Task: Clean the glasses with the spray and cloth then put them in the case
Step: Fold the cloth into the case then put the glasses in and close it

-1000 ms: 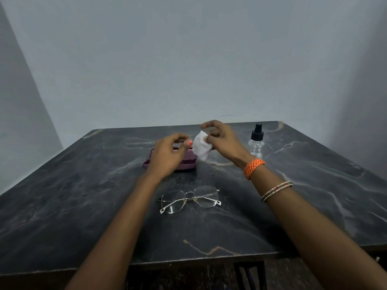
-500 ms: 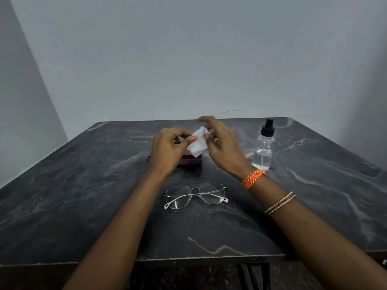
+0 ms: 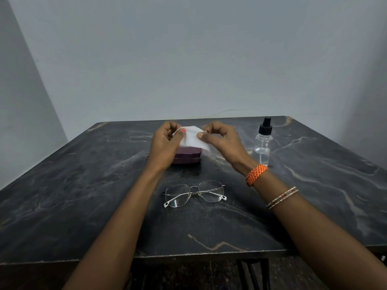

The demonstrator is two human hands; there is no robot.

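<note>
Thin metal-framed glasses (image 3: 194, 194) lie folded on the dark marble table (image 3: 83, 195), in front of me. Behind them sits a maroon glasses case (image 3: 188, 156), partly hidden by my hands. A white cloth (image 3: 192, 139) is stretched between both hands above the case: my left hand (image 3: 165, 141) pinches its left edge, my right hand (image 3: 222, 141) pinches its right edge. A clear spray bottle (image 3: 262, 143) with a black pump top stands upright to the right of my right hand.
The table's near edge (image 3: 188, 255) runs just below my forearms, with dark chair parts (image 3: 251, 273) underneath. A plain grey wall stands behind the table's far edge. Bracelets ring my right wrist.
Both hands have lifted slightly and drawn apart, spreading the white cloth out from a bunched state into a flat sheet. The glasses, case and bottle stay where they were.
</note>
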